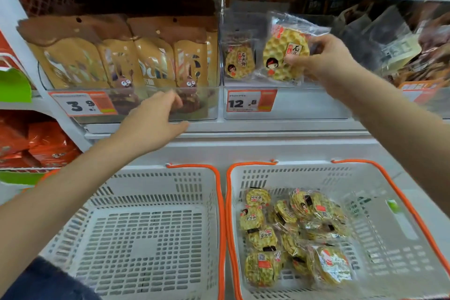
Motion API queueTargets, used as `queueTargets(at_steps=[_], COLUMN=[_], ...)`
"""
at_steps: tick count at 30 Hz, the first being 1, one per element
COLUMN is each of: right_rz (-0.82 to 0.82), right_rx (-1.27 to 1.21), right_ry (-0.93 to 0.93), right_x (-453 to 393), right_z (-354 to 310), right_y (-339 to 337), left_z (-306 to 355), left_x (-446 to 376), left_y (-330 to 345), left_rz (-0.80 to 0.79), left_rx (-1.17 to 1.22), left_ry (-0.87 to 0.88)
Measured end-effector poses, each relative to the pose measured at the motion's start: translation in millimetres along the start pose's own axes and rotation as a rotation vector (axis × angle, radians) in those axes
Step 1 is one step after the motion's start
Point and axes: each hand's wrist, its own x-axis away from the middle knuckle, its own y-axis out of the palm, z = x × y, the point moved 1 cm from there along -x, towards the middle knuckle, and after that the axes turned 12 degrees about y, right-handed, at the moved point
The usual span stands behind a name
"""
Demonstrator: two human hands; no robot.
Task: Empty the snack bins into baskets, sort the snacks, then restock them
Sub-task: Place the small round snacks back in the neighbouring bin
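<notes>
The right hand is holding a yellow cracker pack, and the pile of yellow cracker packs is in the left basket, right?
Not quite. The head view shows the right hand holding a yellow cracker pack, but the pile of packs is in the right basket. The left basket holds none.

Both forearms bare; dark blue denim-like garment [46, 280] at lower left; no rings visible.
</notes>
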Motion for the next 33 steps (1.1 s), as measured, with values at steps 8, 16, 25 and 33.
queueTargets(at_steps=[8,16,25,33], right_rz=[-0.222,-0.163,0.253,0.290], right_rx=[0.321,0.934,0.420,0.321], right_ry=[0.167,0.012,-0.235,0.210], right_x=[-100,-131,-31,84], right_z=[3,32,27,226], right_y=[81,113,16,5], left_z=[-39,-52,-32,56], left_x=[-19,-18,11,45], left_y=[9,15,41,147], left_rz=[-0.082,-0.052,-0.153,-0.300], left_rx=[-0.117,-0.099,-0.109,0.147], left_ry=[-0.058,-0.020,0.000,0.117])
